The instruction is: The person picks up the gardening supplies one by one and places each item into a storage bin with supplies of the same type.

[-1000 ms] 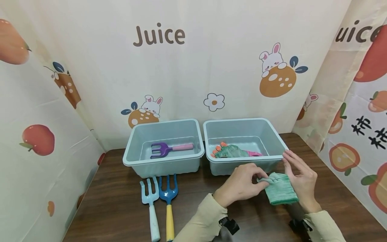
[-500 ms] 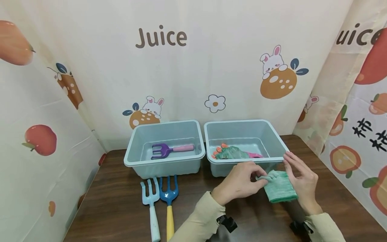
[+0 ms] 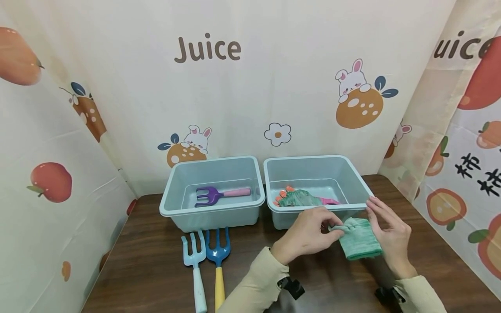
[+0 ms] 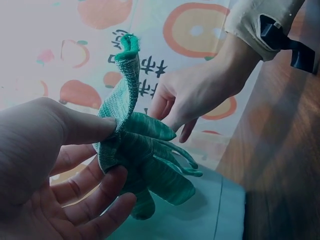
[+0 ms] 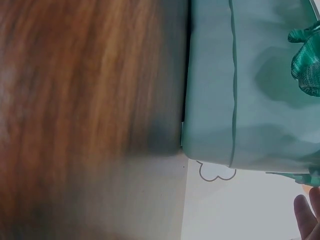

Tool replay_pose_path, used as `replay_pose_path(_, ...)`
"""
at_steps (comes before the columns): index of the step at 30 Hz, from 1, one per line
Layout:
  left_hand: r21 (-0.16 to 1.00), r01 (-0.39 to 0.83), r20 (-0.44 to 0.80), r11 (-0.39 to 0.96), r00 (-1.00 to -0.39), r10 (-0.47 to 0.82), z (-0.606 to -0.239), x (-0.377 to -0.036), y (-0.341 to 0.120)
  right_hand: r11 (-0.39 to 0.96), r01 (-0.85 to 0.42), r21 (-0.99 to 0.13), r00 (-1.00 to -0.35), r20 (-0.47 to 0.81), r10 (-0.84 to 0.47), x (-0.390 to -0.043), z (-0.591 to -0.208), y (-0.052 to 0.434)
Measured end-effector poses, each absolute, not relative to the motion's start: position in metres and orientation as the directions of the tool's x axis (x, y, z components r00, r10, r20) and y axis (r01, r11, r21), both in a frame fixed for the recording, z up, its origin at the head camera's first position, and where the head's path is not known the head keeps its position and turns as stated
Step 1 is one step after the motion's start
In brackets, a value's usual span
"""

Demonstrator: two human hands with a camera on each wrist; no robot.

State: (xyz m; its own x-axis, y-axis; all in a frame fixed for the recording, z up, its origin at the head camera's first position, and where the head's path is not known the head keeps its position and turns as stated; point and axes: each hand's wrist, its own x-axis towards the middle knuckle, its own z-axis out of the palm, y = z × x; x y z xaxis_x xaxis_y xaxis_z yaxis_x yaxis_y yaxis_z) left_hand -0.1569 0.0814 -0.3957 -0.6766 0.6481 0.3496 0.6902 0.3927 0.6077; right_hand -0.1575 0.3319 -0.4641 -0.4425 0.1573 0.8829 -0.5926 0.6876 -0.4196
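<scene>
L hand is pinching the green knitted glove (fingers end); R hand, fingers straight, is steadying its 3 o'clock edge, near the right pale-blue plastic bin.

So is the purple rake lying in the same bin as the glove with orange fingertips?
No, the purple rake lies alone in the left bin, while that glove lies in the right bin.

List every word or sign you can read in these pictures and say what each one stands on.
"Juice": brown letters on the back curtain.
"uice": cut off by the frame edge, on the right curtain.
Black Chinese characters: on the right curtain, too partial to read surely.
Nothing readable on the bins or tools.
</scene>
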Motion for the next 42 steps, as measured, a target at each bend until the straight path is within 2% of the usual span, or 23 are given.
replay_pose_path(17,0.629,0.682,0.369,0.374,-0.685,0.628,-0.3964,-0.1565,0.0779,0.669,-0.614,-0.42,-0.439,0.885,0.153,-0.1605,-0.4741,0.3393)
replay_pose_path(42,0.66,0.659,0.397,0.361,-0.714,0.577,-0.3931,-0.1585,0.076,0.66,-0.588,-0.468,-0.489,0.855,0.171,-0.1601,-0.472,0.3395)
